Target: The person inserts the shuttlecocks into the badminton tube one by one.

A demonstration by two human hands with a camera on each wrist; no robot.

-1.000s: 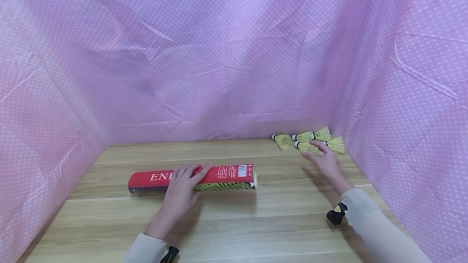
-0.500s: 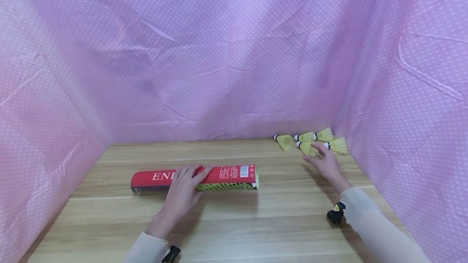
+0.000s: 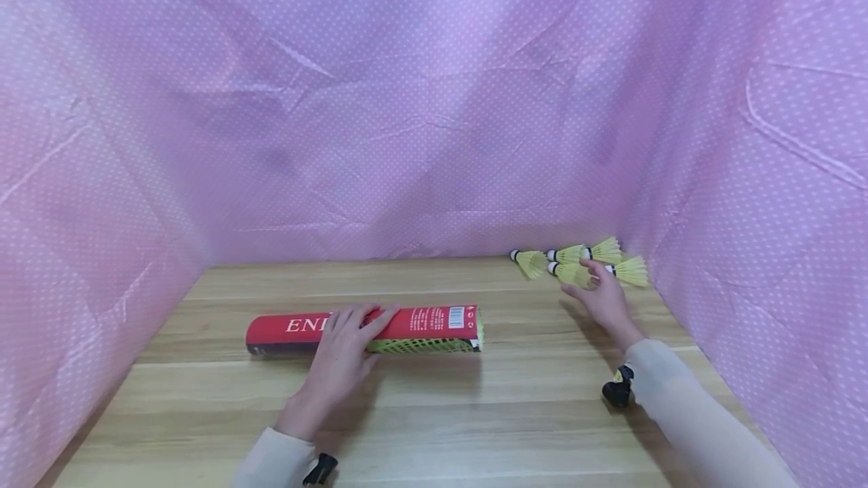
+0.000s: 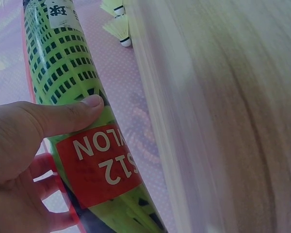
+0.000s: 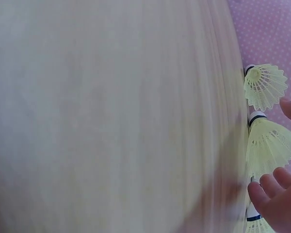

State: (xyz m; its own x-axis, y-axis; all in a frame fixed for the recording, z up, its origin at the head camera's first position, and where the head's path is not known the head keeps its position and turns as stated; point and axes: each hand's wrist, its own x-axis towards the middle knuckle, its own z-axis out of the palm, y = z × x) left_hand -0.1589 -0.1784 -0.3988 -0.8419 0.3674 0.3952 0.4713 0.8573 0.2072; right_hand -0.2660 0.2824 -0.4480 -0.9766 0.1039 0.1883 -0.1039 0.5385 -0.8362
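Note:
In the head view, my left hand (image 3: 342,352) grips a red shuttlecock tube (image 3: 420,322) lying sideways over the table. Its thumb lies across the tube's green printed side (image 4: 63,73) in the left wrist view, with the other fingers behind. My right hand (image 3: 606,303) is at the far right corner beside several yellow shuttlecocks, its thumb and fingers apart. The nearest shuttlecock (image 3: 568,273) lies just beyond its fingertips. In the right wrist view, one shuttlecock (image 5: 271,148) shows between the thumb and the curved fingers, and the hand does not close on it.
More shuttlecocks lie along the back edge, one at the left of the group (image 3: 529,262) and one at the right (image 3: 631,271). Pink dotted cloth (image 3: 420,134) rises behind and on both sides of the wooden table (image 3: 434,428).
The whole head view has shifted slightly, moving the tube and shuttlecocks a little right in it. My right hand stays by the shuttlecocks with its fingers apart; my left hand keeps its grip.

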